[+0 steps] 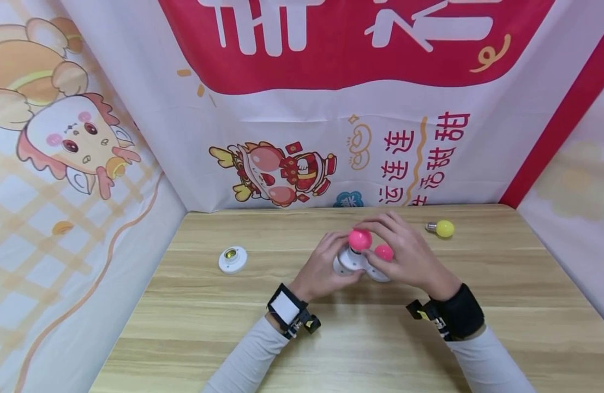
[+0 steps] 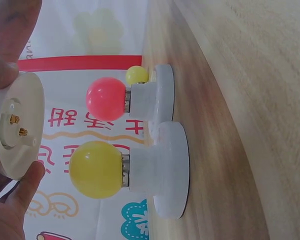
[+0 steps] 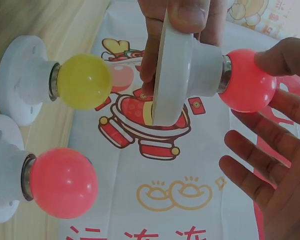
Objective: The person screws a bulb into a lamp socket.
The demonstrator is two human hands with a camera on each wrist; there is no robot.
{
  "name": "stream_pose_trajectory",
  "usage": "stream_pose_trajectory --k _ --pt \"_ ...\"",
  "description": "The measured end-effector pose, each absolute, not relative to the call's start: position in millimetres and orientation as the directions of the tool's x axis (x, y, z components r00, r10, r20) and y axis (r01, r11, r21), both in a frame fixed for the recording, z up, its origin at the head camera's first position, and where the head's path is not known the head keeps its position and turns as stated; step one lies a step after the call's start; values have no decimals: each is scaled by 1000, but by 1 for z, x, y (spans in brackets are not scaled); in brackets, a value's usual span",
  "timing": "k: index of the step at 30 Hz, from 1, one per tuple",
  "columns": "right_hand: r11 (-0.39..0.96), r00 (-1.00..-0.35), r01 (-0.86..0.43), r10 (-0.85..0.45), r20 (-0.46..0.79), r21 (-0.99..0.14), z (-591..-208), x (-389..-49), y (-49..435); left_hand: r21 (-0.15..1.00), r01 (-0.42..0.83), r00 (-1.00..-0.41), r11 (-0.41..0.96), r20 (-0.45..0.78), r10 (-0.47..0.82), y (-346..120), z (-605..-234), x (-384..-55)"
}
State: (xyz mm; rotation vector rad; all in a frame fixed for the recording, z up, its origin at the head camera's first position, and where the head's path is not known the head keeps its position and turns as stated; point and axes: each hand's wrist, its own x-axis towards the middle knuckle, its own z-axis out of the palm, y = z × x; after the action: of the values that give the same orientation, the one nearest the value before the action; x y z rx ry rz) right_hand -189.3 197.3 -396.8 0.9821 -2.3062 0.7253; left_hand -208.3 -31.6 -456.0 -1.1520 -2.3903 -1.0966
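My left hand (image 1: 323, 267) grips the rim of a white lamp holder (image 3: 172, 75), raised above the wooden table. A pink light bulb (image 3: 247, 80) sits in its socket, metal collar partly showing. Thumb and fingers of my right hand (image 1: 407, 256) pinch the bulb's round glass. In the left wrist view the holder's underside (image 2: 22, 145) shows two brass screws. Below stand two more white holders, one with a yellow bulb (image 2: 96, 169), the other with a pink bulb (image 2: 106, 98). In the head view the lifted holder and hands hide the yellow bulb in its holder.
An empty white lamp holder (image 1: 233, 259) lies on the table (image 1: 193, 327) at the left. A loose yellow bulb (image 1: 444, 228) lies on its side at the back right. Printed cloth (image 1: 292, 120) hangs along the table's back edge, with more cloth at both sides.
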Motion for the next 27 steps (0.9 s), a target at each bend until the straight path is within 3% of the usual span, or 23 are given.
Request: stream_pose_trajectory --k 16,27 --pt "556 -595 -778 -506 624 -291 -395 -186 197 526 751 -655 400 513 555 -32 -457 -207" --pt "603 -624 -745 -477 619 -285 -395 -186 197 540 748 -656 386 511 556 -31 -457 -206"
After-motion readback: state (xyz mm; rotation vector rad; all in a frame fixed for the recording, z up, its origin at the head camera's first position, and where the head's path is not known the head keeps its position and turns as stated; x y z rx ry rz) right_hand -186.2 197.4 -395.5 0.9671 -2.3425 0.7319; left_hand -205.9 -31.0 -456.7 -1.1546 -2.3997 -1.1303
